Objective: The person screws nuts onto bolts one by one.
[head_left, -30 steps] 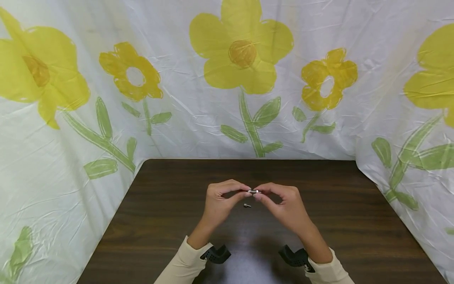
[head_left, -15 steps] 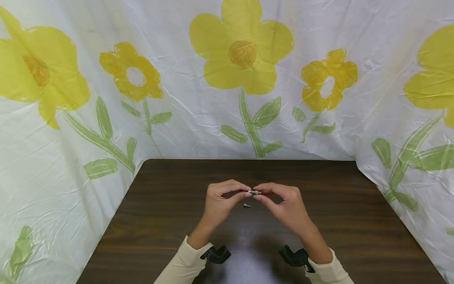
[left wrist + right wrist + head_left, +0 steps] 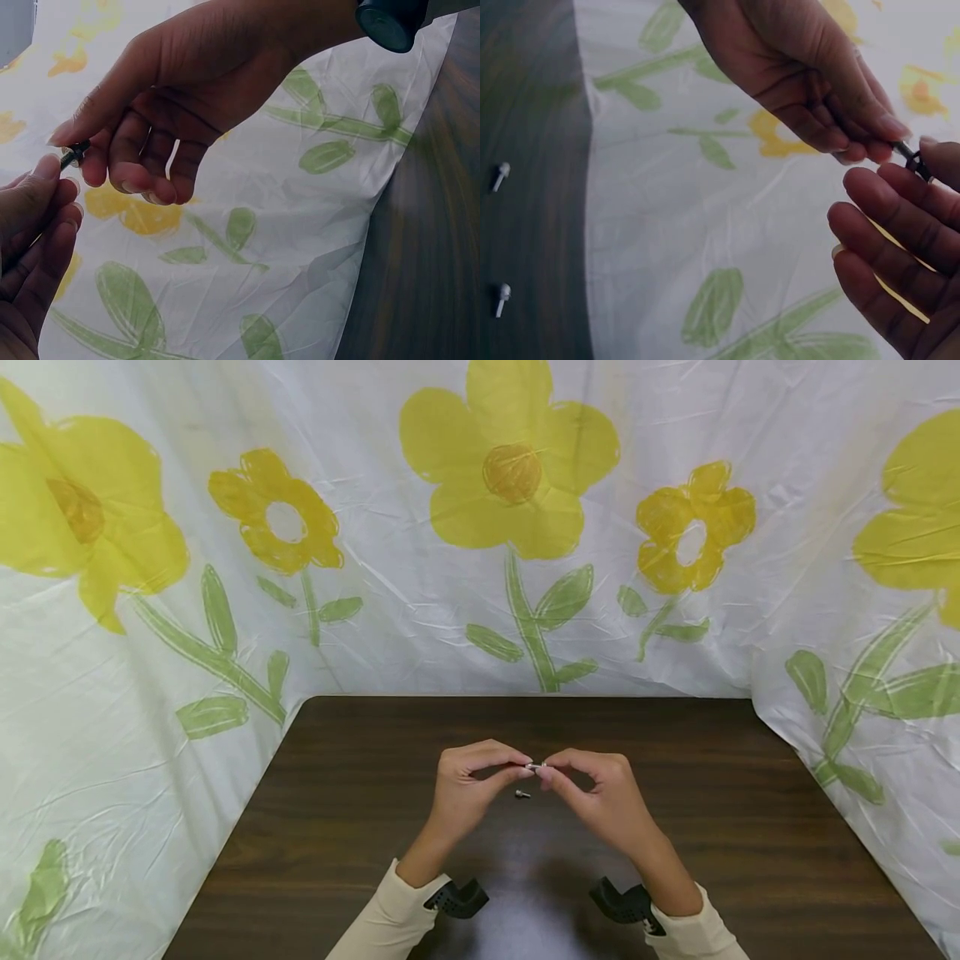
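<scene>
A small metal bolt (image 3: 535, 766) is held level between both hands above the table. The left hand (image 3: 467, 781) pinches one end of it between thumb and forefinger. At the other end, the right hand (image 3: 600, 781) has its thumb and forefinger on a small ring-shaped nut or washer (image 3: 916, 162) round the shank. Those fingertips partly cover it. In the right wrist view the right hand's other fingers are loosely spread. Below the hands a second small bolt (image 3: 522, 794) lies on the table.
The dark wooden table (image 3: 360, 827) is bordered by a white cloth (image 3: 375, 635) with yellow flowers. In the right wrist view two small bolts, an upper one (image 3: 501, 176) and a lower one (image 3: 502, 300), lie on the table. Black camera mounts (image 3: 457, 897) sit on both wrists.
The right thumb and forefinger, spread slightly apart half a second ago with the nut showing between them, now close over it. The left hand stays put, and so does the bolt on the table.
</scene>
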### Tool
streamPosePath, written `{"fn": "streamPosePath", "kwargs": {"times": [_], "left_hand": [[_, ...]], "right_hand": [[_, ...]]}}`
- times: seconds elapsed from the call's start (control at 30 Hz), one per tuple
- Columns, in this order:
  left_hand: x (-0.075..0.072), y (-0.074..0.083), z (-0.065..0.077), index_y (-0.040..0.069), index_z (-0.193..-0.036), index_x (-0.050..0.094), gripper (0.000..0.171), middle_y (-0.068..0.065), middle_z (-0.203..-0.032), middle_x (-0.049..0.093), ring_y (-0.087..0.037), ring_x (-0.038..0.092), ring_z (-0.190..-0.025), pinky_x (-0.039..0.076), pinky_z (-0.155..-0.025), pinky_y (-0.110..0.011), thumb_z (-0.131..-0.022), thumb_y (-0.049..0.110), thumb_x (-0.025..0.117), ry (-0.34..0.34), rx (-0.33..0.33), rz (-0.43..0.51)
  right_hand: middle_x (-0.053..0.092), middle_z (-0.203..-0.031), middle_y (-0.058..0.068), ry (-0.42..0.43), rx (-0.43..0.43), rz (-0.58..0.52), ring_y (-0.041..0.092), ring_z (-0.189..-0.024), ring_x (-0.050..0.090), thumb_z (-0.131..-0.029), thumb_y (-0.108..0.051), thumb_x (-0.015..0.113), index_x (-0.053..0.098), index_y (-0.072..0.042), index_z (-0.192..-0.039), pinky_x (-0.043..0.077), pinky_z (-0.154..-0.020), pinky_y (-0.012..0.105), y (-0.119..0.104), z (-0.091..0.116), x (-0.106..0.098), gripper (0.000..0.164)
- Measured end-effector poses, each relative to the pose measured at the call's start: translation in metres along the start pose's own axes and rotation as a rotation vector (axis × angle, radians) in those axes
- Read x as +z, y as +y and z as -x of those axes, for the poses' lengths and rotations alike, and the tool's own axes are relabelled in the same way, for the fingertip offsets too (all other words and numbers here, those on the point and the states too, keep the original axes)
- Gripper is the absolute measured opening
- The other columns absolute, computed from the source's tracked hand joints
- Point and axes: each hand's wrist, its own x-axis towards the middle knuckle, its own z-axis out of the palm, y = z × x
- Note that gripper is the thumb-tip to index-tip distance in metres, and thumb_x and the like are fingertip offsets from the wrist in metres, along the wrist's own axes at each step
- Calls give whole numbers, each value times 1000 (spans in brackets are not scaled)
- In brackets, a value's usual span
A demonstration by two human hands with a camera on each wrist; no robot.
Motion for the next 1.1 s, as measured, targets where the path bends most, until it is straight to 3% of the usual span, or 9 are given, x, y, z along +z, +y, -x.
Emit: {"fn": "streamPosePath", "kwargs": {"times": [0.27,0.33,0.53,0.63,0.83,1.1], "left_hand": [[0,2,-1,-2,-91,77,19,-12,-85,75,-20,72,-78,59,-69,-32,-76,-13,81,8,-12,-8],[0,2,-1,-3,-90,77,17,-12,-84,75,-20,72,-77,59,-69,-31,-77,-13,81,17,-15,-14],[-2,2,-2,-3,-90,77,14,-10,-84,75,-19,72,-77,59,-69,-30,-79,-10,81,32,-26,-18],[-3,2,-2,-3,-91,78,14,-10,-85,75,-20,72,-78,59,-70,-31,-79,-10,80,26,-22,-13],[-3,2,-2,-1,-92,78,17,-11,-85,75,-20,72,-78,59,-69,-32,-78,-12,80,19,-11,-10],[-1,2,-1,-1,-91,78,20,-13,-84,75,-21,72,-77,59,-68,-30,-76,-15,80,23,-3,-18]], "right_hand": [[73,-79,-8,-8,11,17,9,-74,70,-91,2,73,75,-18,-90,56,-69,22,0,-1,-2,21],[74,-84,-5,21,-16,24,11,-76,71,-85,4,78,76,-16,-95,57,-68,24,0,-1,-3,22],[77,-95,9,114,-170,17,17,-79,72,-67,15,86,76,-5,-107,58,-71,25,1,-4,-4,46],[76,-94,8,117,-205,-3,18,-79,72,-68,14,86,76,-3,-105,58,-71,24,1,-6,-4,42],[77,-94,8,107,-211,-21,20,-80,74,-83,-2,82,77,-1,-102,57,-74,20,3,-5,-2,20],[77,-94,6,92,-193,5,19,-81,74,-70,17,83,77,-3,-103,58,-74,22,2,-4,0,39]]}}
